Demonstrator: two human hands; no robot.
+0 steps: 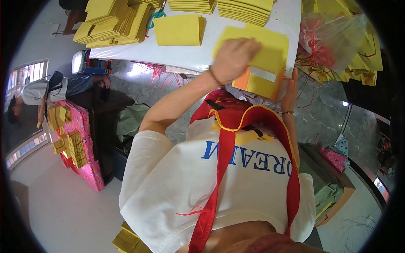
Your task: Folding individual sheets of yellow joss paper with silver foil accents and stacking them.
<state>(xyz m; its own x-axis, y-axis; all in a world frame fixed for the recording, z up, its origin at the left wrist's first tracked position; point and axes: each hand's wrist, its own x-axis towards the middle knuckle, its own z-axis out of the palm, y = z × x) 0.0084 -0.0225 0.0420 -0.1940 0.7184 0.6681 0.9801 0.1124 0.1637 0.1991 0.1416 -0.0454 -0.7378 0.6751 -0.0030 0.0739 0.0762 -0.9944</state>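
Near the table's front right corner lies a folded yellow paper piece (270, 48), with an orange edge and a pale strip (262, 74) across its near part. My left hand (234, 59) rests palm down over its left side, slightly blurred, its fingers against the yellow surface and pointing right. It appears to press on the paper rather than grip it. Beside the near right edge, my right hand (290, 90) is upright with its fingers stretched out, close to or touching that edge. A single folded yellow piece (177, 30) lies left of my left hand.
Stacks of folded yellow paper (114, 23) fill the far side of the white table (139, 51). Teal-handled scissors (157, 16) lie among them. On the right are a clear plastic bag (333, 38) and red strings. Another person (46, 90) is at a pink-covered table (93, 168) on the left.
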